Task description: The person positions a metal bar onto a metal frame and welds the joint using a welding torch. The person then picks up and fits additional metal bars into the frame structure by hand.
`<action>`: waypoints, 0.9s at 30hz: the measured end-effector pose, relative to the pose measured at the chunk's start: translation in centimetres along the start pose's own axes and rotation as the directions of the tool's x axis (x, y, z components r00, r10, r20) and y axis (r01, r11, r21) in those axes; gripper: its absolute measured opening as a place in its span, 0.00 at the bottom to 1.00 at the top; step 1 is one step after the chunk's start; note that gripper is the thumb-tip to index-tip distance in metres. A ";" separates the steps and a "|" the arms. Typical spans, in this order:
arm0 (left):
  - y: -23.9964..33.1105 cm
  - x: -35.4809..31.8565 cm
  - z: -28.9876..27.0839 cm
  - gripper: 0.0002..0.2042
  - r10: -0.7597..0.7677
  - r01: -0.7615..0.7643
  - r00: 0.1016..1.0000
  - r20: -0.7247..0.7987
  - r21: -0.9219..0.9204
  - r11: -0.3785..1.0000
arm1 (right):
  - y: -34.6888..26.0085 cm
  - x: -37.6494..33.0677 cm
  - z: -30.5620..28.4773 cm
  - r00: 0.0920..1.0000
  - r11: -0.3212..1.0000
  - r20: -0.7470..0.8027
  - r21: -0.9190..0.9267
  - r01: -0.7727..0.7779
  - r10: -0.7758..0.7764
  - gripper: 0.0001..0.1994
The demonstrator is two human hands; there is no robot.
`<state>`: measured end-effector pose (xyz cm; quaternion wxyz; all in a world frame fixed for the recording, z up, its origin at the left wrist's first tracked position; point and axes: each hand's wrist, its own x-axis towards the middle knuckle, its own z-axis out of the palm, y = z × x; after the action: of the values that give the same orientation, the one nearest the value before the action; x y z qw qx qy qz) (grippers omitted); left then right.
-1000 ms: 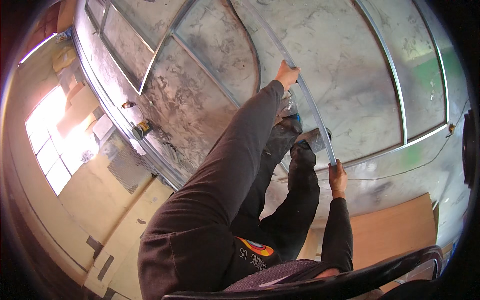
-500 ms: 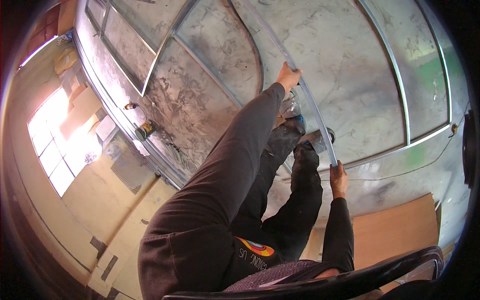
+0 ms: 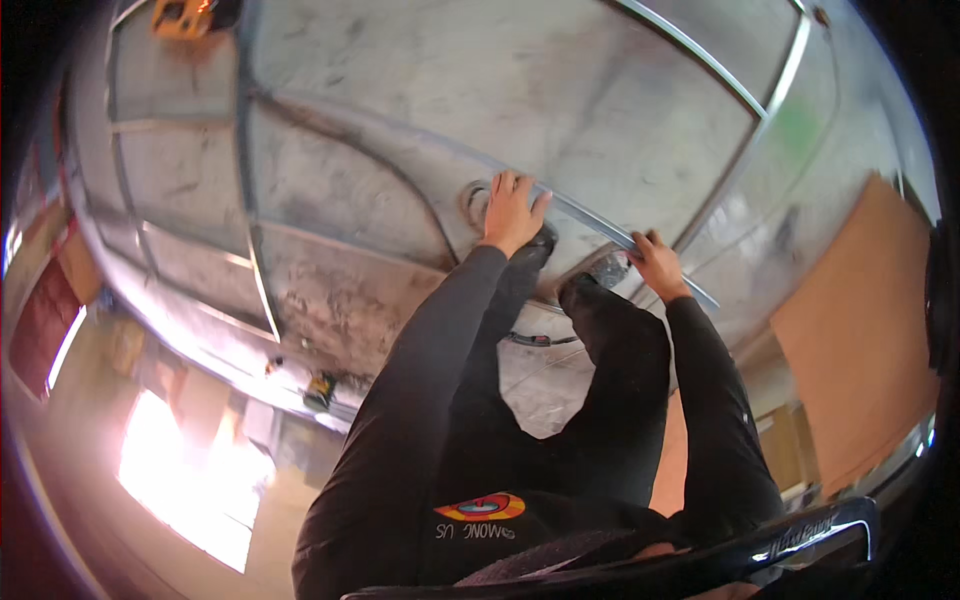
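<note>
My left hand (image 3: 514,214) is closed over a long, thin grey metal bar (image 3: 588,217). Closer to the bar's right end, my right hand (image 3: 659,264) grips it, with a short piece sticking out past the fingers. The bar runs slantwise above my shoes (image 3: 608,267), and its far part stretches away to the upper left. Beneath it spreads a broad, smudged grey metal surface (image 3: 460,60).
Welded-looking metal frames (image 3: 690,42) lie across the surface. A dark curved strip (image 3: 385,168) passes left of my hand. An orange tool (image 3: 183,18) sits at the far left. A cardboard sheet (image 3: 860,330) leans at the right; a dark cable (image 3: 540,341) lies between my legs.
The bar has swung from steep to a flatter slant. My left hand has come nearer and left, my right hand farther forward, so they are closer together. The view has turned.
</note>
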<state>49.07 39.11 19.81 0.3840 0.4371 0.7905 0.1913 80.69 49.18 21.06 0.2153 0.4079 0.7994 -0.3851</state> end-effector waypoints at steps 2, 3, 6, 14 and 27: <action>1.8 -0.1 1.5 0.20 0.100 -0.104 0.988 0.115 0.025 0.994 | 0.7 1.6 1.1 0.999 0.998 -0.003 0.027 0.048 -0.048 0.17; 3.0 0.2 2.8 0.20 0.160 -0.171 0.966 0.204 0.036 0.985 | 1.8 2.1 1.5 0.998 0.998 -0.012 0.031 0.060 -0.060 0.16; 4.0 1.0 6.4 0.23 0.258 -0.302 0.928 0.268 0.139 0.943 | 3.1 4.1 3.1 0.989 0.988 -0.097 0.094 0.123 -0.113 0.16; 2.2 8.4 15.4 0.25 0.352 -0.476 0.851 0.390 0.289 0.831 | 8.6 10.1 6.0 0.941 0.970 -0.247 0.006 0.242 -0.233 0.14; -3.2 11.5 19.0 0.20 0.630 -0.698 0.716 0.300 0.323 0.639 | 11.1 13.8 12.1 0.689 0.935 -0.638 -0.167 0.312 -0.344 0.16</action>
<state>58.29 46.35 0.71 0.2463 0.7820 0.5616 0.1114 82.20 50.42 -0.35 -0.1425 0.3627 0.8916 -0.2306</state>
